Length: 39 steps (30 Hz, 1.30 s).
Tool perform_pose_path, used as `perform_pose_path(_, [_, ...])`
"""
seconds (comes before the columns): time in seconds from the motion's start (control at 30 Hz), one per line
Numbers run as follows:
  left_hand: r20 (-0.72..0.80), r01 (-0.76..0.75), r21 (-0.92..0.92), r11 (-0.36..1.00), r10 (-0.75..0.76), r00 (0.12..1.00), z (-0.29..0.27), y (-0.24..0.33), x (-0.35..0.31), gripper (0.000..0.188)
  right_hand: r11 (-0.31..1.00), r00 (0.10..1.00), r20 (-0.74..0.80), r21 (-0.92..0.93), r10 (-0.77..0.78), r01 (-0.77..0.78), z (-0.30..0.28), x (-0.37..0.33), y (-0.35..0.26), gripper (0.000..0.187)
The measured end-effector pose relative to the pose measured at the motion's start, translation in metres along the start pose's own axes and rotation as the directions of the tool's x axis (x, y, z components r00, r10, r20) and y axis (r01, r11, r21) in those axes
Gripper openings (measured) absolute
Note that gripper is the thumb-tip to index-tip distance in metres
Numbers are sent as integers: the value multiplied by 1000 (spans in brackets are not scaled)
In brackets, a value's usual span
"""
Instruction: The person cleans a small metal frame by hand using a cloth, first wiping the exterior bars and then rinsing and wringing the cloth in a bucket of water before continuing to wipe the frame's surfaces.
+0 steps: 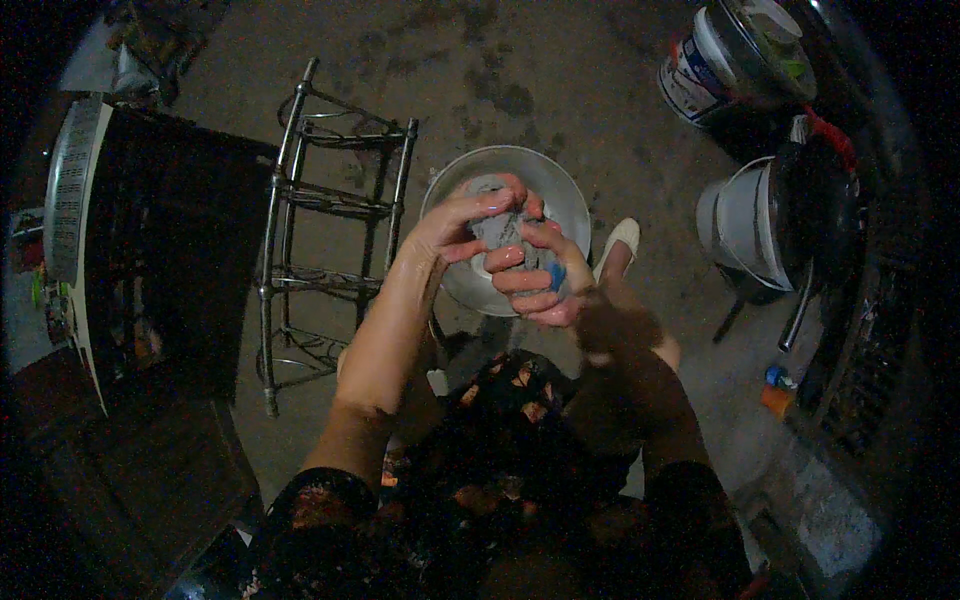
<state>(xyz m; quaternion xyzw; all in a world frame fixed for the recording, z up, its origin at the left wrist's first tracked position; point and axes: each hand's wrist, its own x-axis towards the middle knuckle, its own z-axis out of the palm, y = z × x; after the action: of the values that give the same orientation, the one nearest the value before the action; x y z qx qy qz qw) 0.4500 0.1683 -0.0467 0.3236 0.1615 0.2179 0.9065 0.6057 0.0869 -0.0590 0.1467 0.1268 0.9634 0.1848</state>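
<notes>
A grey, wet-looking cloth (497, 232) is bunched up between my two hands. My left hand (462, 216) is wrapped round its left and far side. From the right, my right hand (540, 285) grips it with bent fingers. A small blue patch (557, 276) shows by the right fingers; what it is I cannot make out. Below the hands, a round metal basin (574, 215) stands on the floor. Hands and cloth hide much of its inside. The skin of both hands shines as if wet.
Left of the basin is a tiered metal rack (340, 207). A pale bucket (735, 225) stands at the right, with a printed tub (692, 82) farther off. Near the basin is a cream shoe (621, 246). Dark wet spots (505, 95) mark the floor (600, 100).
</notes>
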Motion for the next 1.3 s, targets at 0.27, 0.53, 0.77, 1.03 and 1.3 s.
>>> perform_pose_path(0.27, [-390,235,483,844,-33,920,12,-4,-4,24,790,587,-634,-612,-504,17,-14,14,24,18])
perform_pose_path(0.53, [-414,341,906,252,353,839,-11,-49,5,26,-103,275,-61,-832,-960,-545,-110,20,16,20])
perform_pose_path(0.77, [-470,451,877,164,481,740,-11,-74,20,24,-444,384,223,-403,-896,-800,-188,-4,-14,39])
perform_pose_path(1.03, [-751,475,655,588,433,500,-59,-99,26,22,-136,206,-76,-529,-976,-838,-164,4,-25,48])
perform_pose_path(1.3, [-800,340,598,726,516,306,-24,-34,16,33,-265,499,-304,-570,-811,-778,-131,-7,-21,73])
